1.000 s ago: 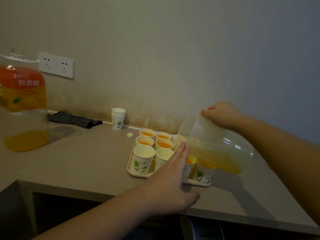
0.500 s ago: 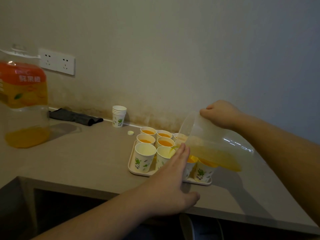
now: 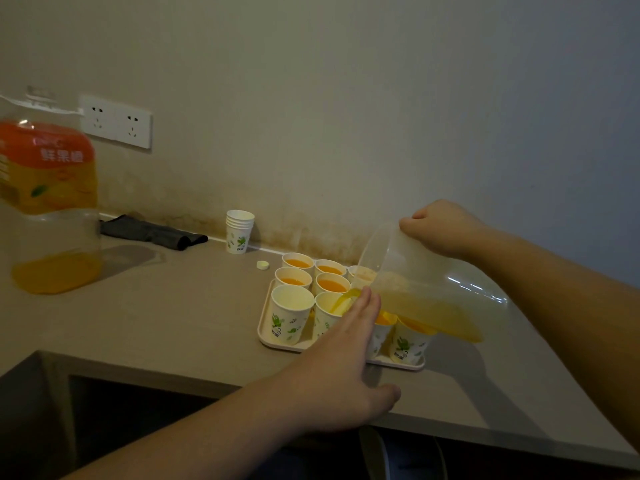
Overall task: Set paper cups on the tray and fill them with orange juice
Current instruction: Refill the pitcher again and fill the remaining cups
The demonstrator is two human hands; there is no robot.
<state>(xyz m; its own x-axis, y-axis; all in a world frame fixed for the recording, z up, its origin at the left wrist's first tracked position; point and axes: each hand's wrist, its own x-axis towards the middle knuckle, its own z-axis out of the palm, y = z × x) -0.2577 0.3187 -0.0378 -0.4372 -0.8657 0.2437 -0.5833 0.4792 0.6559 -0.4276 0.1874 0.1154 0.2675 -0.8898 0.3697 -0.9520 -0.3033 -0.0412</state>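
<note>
Big juice bottle point(image 3: 48, 188) far left, orange label reading 鲜果橙. Right hand point(image 3: 441, 228) wrapped around tilted clear pitcher point(image 3: 426, 289), pouring into front-row paper cup point(image 3: 329, 313) on tray point(image 3: 265, 327). Left hand point(image 3: 341, 362) flat, fingers straight, right beside that cup, touching or not unclear.

**Materials and finishes**

The jug point(image 3: 433, 282) was clear, glossy plastic. The cups point(image 3: 290, 315) were matt printed paper on a smooth plastic tray point(image 3: 265, 332). The desk point(image 3: 156, 306) looked matt and smooth; the bottle point(image 3: 48, 202) was glossy plastic, the rag point(image 3: 152, 233) dark cloth.
</note>
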